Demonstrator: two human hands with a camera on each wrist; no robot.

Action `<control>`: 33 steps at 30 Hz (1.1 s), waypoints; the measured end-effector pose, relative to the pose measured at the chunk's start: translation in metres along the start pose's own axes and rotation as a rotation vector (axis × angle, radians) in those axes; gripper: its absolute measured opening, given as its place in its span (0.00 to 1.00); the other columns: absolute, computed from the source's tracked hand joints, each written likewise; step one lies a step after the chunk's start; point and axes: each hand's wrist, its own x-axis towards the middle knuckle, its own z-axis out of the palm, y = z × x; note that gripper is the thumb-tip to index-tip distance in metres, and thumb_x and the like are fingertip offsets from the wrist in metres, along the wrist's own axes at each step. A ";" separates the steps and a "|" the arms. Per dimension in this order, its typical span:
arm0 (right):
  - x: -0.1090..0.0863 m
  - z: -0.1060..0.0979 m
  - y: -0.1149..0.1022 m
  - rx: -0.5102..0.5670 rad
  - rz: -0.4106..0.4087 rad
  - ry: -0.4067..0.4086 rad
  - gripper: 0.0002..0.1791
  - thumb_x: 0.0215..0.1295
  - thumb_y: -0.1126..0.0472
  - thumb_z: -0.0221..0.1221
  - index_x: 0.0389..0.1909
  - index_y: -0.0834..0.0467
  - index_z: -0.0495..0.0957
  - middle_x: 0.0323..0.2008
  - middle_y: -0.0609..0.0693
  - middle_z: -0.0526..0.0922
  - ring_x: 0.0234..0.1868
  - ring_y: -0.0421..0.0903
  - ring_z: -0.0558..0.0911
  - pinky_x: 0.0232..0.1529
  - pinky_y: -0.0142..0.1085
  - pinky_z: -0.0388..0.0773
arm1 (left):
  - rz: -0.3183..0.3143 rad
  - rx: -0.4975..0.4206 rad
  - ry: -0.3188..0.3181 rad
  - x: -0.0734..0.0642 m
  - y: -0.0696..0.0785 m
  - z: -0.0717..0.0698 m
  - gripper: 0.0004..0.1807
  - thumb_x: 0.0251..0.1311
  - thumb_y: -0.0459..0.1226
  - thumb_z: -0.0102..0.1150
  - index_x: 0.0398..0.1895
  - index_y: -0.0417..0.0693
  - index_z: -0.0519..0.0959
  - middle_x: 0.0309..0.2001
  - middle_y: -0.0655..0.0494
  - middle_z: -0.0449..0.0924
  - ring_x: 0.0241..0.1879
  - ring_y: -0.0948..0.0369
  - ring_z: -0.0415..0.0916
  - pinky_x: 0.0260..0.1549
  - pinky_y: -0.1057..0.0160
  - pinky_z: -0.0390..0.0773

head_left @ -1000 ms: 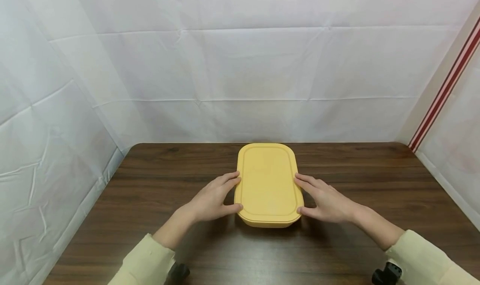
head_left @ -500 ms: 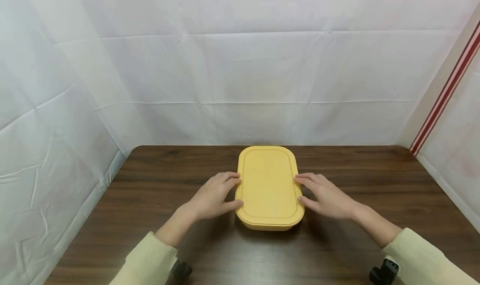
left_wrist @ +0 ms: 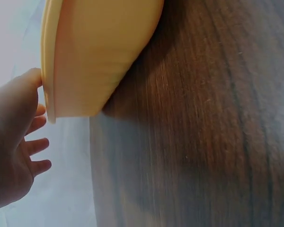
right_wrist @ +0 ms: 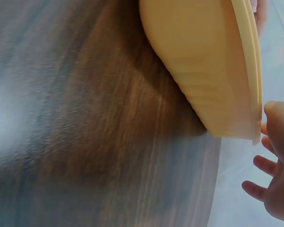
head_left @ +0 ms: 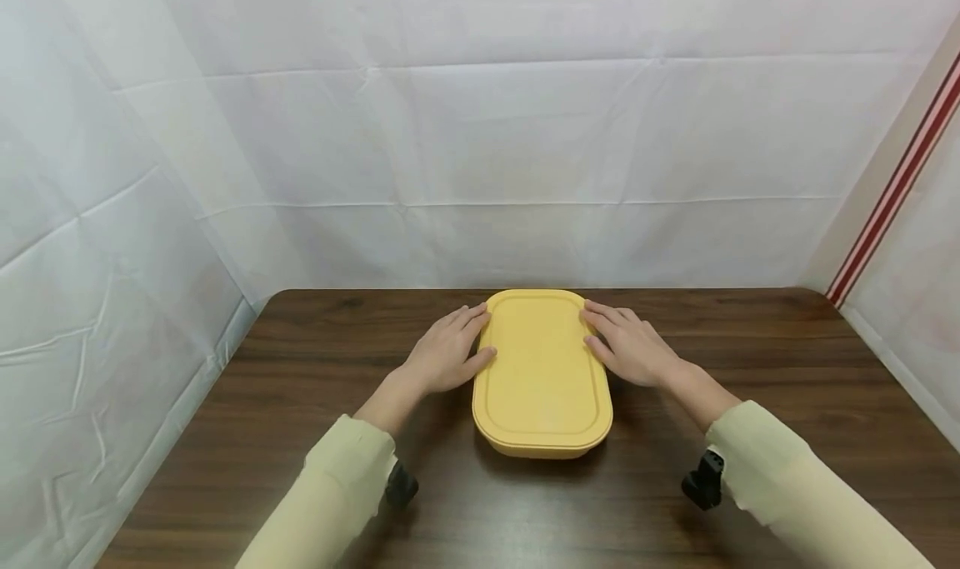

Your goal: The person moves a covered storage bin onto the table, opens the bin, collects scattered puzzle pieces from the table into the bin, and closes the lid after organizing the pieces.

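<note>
A yellow lidded box [head_left: 544,377] stands on the brown wooden table, its flat lid on top. At the lid's left edge, toward the far end, my left hand [head_left: 444,348] touches the rim with thumb and fingertips. My right hand [head_left: 632,342] touches the opposite edge in much the same way. In the left wrist view the left thumb [left_wrist: 32,78] meets the rim and the other fingers are spread, some beyond the box. The right wrist view has the right thumb [right_wrist: 273,111] at the rim, the fingers loosely extended. The box's contents are hidden.
The dark wooden table [head_left: 337,352] extends on both sides of the box. White sheeting [head_left: 487,136] hangs behind and at the sides, with a red-striped strip [head_left: 896,177] at the right. Black wrist cameras [head_left: 702,479] sit below the pale sleeves.
Both hands have slid forward along the lid's long edges, from near its middle toward its far end. The box stays in about the same place with its lid on.
</note>
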 end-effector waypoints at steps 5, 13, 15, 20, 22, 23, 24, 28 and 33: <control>0.005 0.003 -0.001 0.029 0.019 -0.009 0.29 0.69 0.50 0.45 0.67 0.59 0.59 0.69 0.56 0.57 0.63 0.61 0.62 0.52 0.61 0.65 | -0.031 -0.033 -0.038 0.001 -0.004 0.002 0.34 0.65 0.54 0.41 0.67 0.40 0.60 0.70 0.49 0.55 0.67 0.48 0.53 0.65 0.51 0.56; 0.017 0.001 -0.005 -0.016 0.031 -0.002 0.28 0.67 0.48 0.47 0.64 0.57 0.64 0.67 0.54 0.61 0.61 0.59 0.65 0.55 0.59 0.64 | -0.087 -0.037 -0.053 0.004 -0.009 0.000 0.32 0.64 0.51 0.45 0.67 0.43 0.60 0.70 0.52 0.55 0.68 0.52 0.54 0.65 0.52 0.57; 0.019 0.001 -0.005 -0.025 0.033 -0.008 0.28 0.67 0.48 0.47 0.64 0.57 0.64 0.66 0.55 0.62 0.62 0.59 0.64 0.56 0.60 0.64 | -0.092 -0.035 -0.058 0.004 -0.010 0.000 0.32 0.64 0.51 0.44 0.67 0.44 0.60 0.70 0.52 0.55 0.67 0.53 0.54 0.65 0.52 0.57; 0.019 0.001 -0.006 -0.004 0.036 0.001 0.27 0.67 0.49 0.47 0.64 0.58 0.64 0.67 0.55 0.61 0.61 0.60 0.65 0.55 0.60 0.64 | -0.099 -0.055 -0.042 0.004 -0.011 0.002 0.32 0.64 0.51 0.44 0.67 0.44 0.60 0.70 0.53 0.55 0.67 0.52 0.55 0.65 0.51 0.58; 0.018 0.003 -0.006 0.011 0.036 0.003 0.28 0.68 0.49 0.47 0.64 0.57 0.63 0.67 0.55 0.60 0.61 0.60 0.65 0.54 0.60 0.64 | -0.103 -0.070 -0.039 0.004 -0.011 0.003 0.32 0.64 0.51 0.44 0.67 0.44 0.59 0.70 0.53 0.54 0.67 0.52 0.54 0.65 0.51 0.58; 0.018 0.004 -0.005 0.017 0.039 0.002 0.28 0.68 0.49 0.47 0.65 0.57 0.63 0.68 0.54 0.60 0.61 0.60 0.65 0.54 0.60 0.64 | -0.105 -0.078 -0.040 0.004 -0.011 0.004 0.32 0.64 0.51 0.44 0.68 0.45 0.59 0.70 0.53 0.54 0.68 0.52 0.54 0.65 0.51 0.57; 0.017 0.004 -0.005 0.024 0.039 0.000 0.28 0.68 0.49 0.46 0.65 0.57 0.62 0.68 0.54 0.59 0.61 0.60 0.65 0.54 0.61 0.64 | -0.108 -0.085 -0.042 0.004 -0.012 0.005 0.32 0.64 0.51 0.43 0.68 0.45 0.58 0.70 0.54 0.53 0.68 0.52 0.54 0.65 0.52 0.57; 0.016 0.002 -0.003 0.034 0.046 -0.022 0.28 0.69 0.48 0.46 0.66 0.56 0.62 0.69 0.53 0.58 0.62 0.59 0.64 0.55 0.62 0.63 | -0.093 -0.103 -0.048 0.003 -0.011 0.005 0.33 0.65 0.52 0.43 0.68 0.45 0.58 0.71 0.53 0.52 0.68 0.52 0.53 0.65 0.52 0.57; 0.013 -0.006 -0.002 -0.002 0.014 0.024 0.25 0.67 0.50 0.49 0.62 0.57 0.67 0.63 0.55 0.66 0.59 0.59 0.68 0.53 0.60 0.67 | -0.068 -0.087 0.011 0.001 -0.012 0.001 0.28 0.65 0.50 0.45 0.63 0.44 0.65 0.68 0.50 0.58 0.66 0.51 0.57 0.63 0.51 0.60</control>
